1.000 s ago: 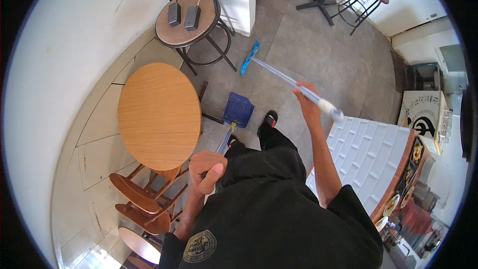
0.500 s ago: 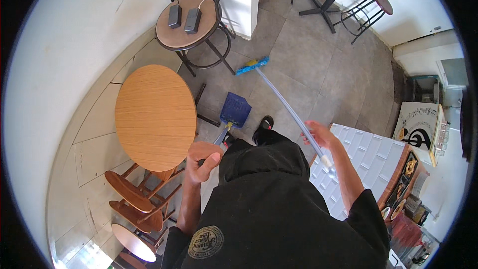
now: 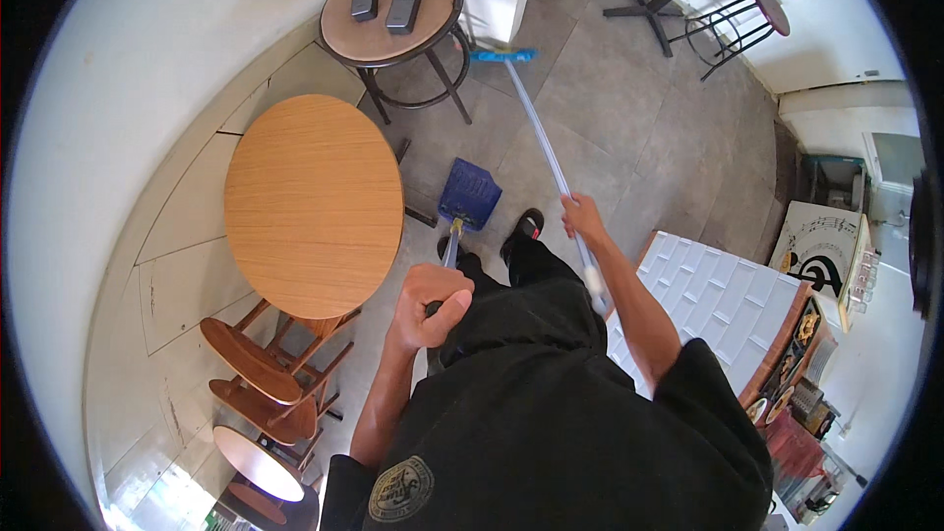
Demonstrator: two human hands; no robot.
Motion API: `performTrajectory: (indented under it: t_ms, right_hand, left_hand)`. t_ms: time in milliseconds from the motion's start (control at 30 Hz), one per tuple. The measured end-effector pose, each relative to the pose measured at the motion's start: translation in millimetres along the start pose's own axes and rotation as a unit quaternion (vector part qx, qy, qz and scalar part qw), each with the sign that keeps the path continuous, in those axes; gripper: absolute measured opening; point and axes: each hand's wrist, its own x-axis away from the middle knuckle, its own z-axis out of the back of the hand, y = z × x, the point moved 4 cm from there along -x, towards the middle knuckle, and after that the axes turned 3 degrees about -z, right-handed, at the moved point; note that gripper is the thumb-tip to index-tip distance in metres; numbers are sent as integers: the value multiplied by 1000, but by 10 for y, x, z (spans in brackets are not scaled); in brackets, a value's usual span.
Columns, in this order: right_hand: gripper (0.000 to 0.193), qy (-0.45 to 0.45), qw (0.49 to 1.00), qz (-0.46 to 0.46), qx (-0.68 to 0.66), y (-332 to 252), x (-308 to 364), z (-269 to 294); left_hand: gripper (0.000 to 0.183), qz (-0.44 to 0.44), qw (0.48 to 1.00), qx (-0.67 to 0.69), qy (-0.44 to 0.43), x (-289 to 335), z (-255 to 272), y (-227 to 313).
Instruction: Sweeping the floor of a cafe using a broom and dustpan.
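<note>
My left hand [image 3: 431,306] is wrapped round the handle of a long-handled dustpan. The blue pan [image 3: 469,195] of it rests on the grey floor just ahead of my feet. Closed about the pale shaft of a broom, my right hand [image 3: 582,217] is off to the right, in front of my hip. That broom [image 3: 538,126] slants away from me, its bright blue head on the floor at the foot of a white pillar, beside a padded chair. The broom's bristles are mostly hidden.
A round wooden table [image 3: 315,206] stands at left, with wooden chairs [image 3: 261,369] nearer me. Two black boxes with cables lie on the padded chair [image 3: 388,25]. To the right is a white tiled counter [image 3: 703,285]; a stool [image 3: 752,20] stands at the far right.
The broom head has slid farther away, up to the pillar's foot. My right hand has moved forward and left and its fingers have closed round the shaft. The dustpan stays in my left hand.
</note>
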Motion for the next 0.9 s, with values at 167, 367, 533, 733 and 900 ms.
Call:
performTrajectory:
  t_ms: [167, 367, 533, 733, 900]
  right_hand:
    - [27, 67, 995, 1, 77, 230, -555, -408]
    - [31, 88, 984, -22, 151, 772, -2, -231]
    - [33, 108, 985, -22, 130, 863, 572, -97]
    - [35, 115, 989, 27, 86, 522, 144, -518]
    - [34, 170, 980, 35, 102, 805, -585, -729]
  left_hand:
    - [29, 17, 999, 17, -21, -57, 56, -12]
    - [28, 7, 999, 19, -29, -57, 77, -24]
    - [26, 14, 998, 22, -59, -106, 101, -17]
    - [26, 11, 997, 11, -81, -83, 188, 16]
    - [30, 45, 995, 33, -83, -70, 210, 8]
